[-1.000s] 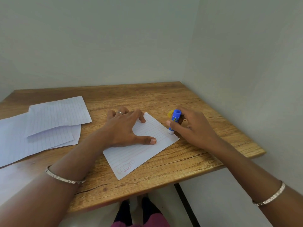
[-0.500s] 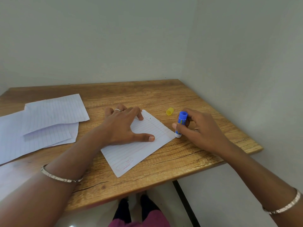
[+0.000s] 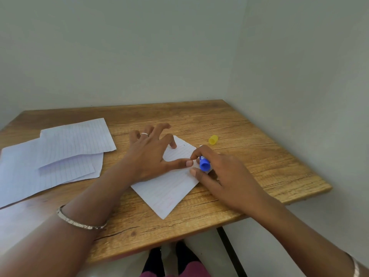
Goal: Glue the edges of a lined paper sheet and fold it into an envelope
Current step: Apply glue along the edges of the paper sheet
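While the right hand (image 3: 223, 172) grips the glue stick (image 3: 204, 163), fingers curled round it, tip hidden but apparently on the right edge of the lined sheet (image 3: 167, 188), the left hand (image 3: 151, 154) is spread. It holds nothing; thumb and index tip press the sheet down. Sheet lies cornerwise near the tabletop (image 3: 259, 156) front edge, right of middle. Yellow cap (image 3: 213, 139) sits loose toward the right edge, spare sheets (image 3: 60, 156) at the left edge. Risks: two-fingertip pinning may let the sheet skid or buckle under the stroke. Overshooting the edge would smear glue on wood. Left thumb, just beside the stick, may pick up glue.
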A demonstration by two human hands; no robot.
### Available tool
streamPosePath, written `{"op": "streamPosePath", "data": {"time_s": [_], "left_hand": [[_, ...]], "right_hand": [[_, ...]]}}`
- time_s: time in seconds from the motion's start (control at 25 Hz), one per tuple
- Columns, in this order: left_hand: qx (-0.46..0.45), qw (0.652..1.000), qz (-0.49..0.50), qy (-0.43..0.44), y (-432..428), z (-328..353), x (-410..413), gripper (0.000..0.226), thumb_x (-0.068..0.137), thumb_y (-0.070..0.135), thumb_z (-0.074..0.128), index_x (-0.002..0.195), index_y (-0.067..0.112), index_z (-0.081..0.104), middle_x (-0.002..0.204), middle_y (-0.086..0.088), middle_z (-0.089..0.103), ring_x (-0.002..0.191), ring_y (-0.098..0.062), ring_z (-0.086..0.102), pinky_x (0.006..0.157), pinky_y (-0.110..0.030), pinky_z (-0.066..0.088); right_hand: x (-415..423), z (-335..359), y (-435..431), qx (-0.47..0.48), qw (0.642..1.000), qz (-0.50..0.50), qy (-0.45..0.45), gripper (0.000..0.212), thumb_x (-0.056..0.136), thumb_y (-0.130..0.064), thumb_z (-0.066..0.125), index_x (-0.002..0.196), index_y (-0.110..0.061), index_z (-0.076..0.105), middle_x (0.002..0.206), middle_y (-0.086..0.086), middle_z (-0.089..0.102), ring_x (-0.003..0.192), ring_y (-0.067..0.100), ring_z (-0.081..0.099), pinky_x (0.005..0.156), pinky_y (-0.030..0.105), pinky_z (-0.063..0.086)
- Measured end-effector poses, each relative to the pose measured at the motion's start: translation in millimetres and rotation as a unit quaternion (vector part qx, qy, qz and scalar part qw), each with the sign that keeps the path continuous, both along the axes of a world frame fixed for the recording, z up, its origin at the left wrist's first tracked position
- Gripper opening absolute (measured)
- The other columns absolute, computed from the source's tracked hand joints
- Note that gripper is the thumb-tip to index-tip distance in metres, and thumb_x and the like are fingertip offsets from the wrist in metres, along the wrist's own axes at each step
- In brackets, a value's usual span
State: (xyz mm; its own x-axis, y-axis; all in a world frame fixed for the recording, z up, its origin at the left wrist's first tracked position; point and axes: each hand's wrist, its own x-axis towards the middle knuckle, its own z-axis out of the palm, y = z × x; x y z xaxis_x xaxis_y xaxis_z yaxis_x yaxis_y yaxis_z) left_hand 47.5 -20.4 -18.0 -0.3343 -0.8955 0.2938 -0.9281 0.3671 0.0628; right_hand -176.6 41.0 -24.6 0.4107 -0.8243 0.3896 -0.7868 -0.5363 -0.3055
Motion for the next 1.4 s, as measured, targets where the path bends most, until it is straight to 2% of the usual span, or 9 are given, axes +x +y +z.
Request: {"op": "streamPosePath", "data": {"time_s": [0.16,0.24,0.48,0.6,0.68,0.76,0.84,1.04,1.4], "left_hand": [[-0.032,0.998,0.001,-0.048,0,8,8,0.072,0.074,0.090,0.028,0.107,0.039,0.066,0.152,0.012,0.045,0.141,-0.021,0.031,0.107,-0.054,0.017],[-0.047,0.996,0.005,-0.070,0,11,11,0.061,0.077,0.087,0.039,0.100,0.038,0.067,0.147,0.013,0.051,0.141,-0.020,0.034,0.107,-0.055,0.019],[0.009,0.998,-0.049,-0.033,3,11,9,0.072,0.070,0.091,0.033,0.115,0.045,0.063,0.129,0.019,0.064,0.132,-0.014,0.043,0.104,-0.051,0.016],[0.065,0.996,-0.056,-0.022,1,8,9,0.079,0.067,0.093,0.028,0.126,0.048,0.056,0.136,0.017,0.058,0.129,-0.014,0.045,0.105,-0.050,0.016],[0.082,0.995,-0.056,-0.014,-1,7,9,0.082,0.066,0.093,0.026,0.130,0.048,0.052,0.139,0.016,0.053,0.131,-0.015,0.043,0.106,-0.050,0.016],[0.090,0.994,-0.061,-0.011,-3,5,9,0.080,0.066,0.092,0.026,0.128,0.048,0.050,0.142,0.016,0.048,0.135,-0.017,0.038,0.108,-0.052,0.016],[0.105,0.992,-0.069,0.000,-5,4,9,0.077,0.067,0.091,0.028,0.127,0.047,0.047,0.148,0.018,0.042,0.140,-0.019,0.031,0.110,-0.054,0.016],[0.152,0.986,-0.068,0.016,-9,5,7,0.081,0.061,0.090,0.032,0.127,0.045,0.045,0.155,0.017,0.038,0.149,-0.019,0.018,0.115,-0.056,0.009],[0.154,0.984,-0.084,0.021,-15,4,4,0.077,0.063,0.089,0.036,0.122,0.042,0.045,0.147,0.016,0.045,0.146,-0.017,0.022,0.113,-0.054,0.009]], "right_hand": [[1,10,-23,0.021,0.998,0.006,0.057,0.027,0.093,-0.046,0.062,0.115,-0.043,0.047,0.098,-0.012,0.063,0.074,-0.003,0.049,0.063,0.016,0.033],[1,20,-44,0.056,0.994,0.023,0.088,0.029,0.093,-0.038,0.067,0.113,-0.045,0.048,0.106,-0.013,0.063,0.079,0.000,0.053,0.068,0.023,0.039],[16,46,-98,0.165,0.976,0.124,0.069,0.041,0.087,-0.013,0.077,0.115,-0.036,0.057,0.116,-0.014,0.069,0.108,0.004,0.063,0.089,0.020,0.045],[20,50,-109,0.161,0.977,0.130,-0.054,0.026,0.096,-0.012,0.069,0.119,-0.023,0.064,0.112,-0.008,0.072,0.099,0.005,0.074,0.091,0.023,0.054],[17,47,-109,0.145,0.959,0.098,-0.222,0.021,0.102,-0.022,0.062,0.122,-0.018,0.066,0.093,0.003,0.077,0.080,0.011,0.076,0.080,0.023,0.058],[12,40,-106,0.101,0.943,0.039,-0.315,0.017,0.100,-0.033,0.064,0.109,-0.021,0.071,0.078,0.002,0.077,0.063,0.012,0.065,0.063,0.029,0.054],[9,31,-104,0.066,0.953,-0.015,-0.294,0.021,0.096,-0.040,0.068,0.092,-0.021,0.074,0.076,-0.002,0.078,0.058,0.010,0.055,0.059,0.034,0.049],[21,22,-106,0.054,0.976,-0.033,-0.210,0.029,0.097,-0.035,0.068,0.088,-0.007,0.070,0.080,0.013,0.076,0.074,0.032,0.072,0.073,0.052,0.059],[30,21,-115,0.052,0.986,-0.045,-0.152,0.038,0.097,-0.037,0.067,0.088,0.000,0.067,0.082,0.020,0.074,0.077,0.037,0.071,0.075,0.053,0.058]]}}
